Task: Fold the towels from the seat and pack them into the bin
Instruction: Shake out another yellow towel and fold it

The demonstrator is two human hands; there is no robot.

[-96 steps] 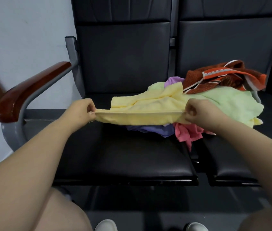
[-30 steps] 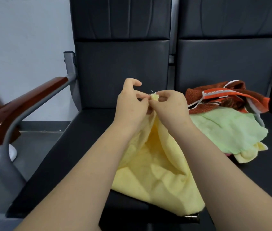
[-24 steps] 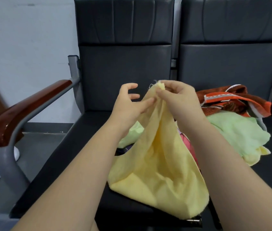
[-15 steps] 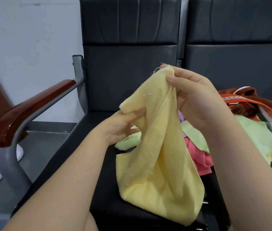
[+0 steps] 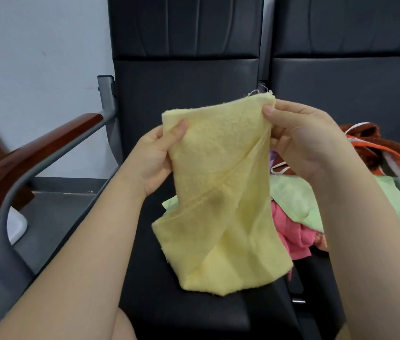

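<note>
— While thumb and fingers of our left hand [image 5: 156,155] pinch one top corner and our right hand [image 5: 302,143] pinches the other, the yellow towel [image 5: 218,204] hangs above the seat [image 5: 154,290].
— Soft and light, we reckon, and it will sag, so we grip at the corners. The other towels [image 5: 289,192] lie heaped on the seat's right side.

light: even, soft, indoor | shadows: faint | glare: armrest [image 5: 34,153] sheen (small) | edges: wide-angle bowing | focus: slightly soft
</note>
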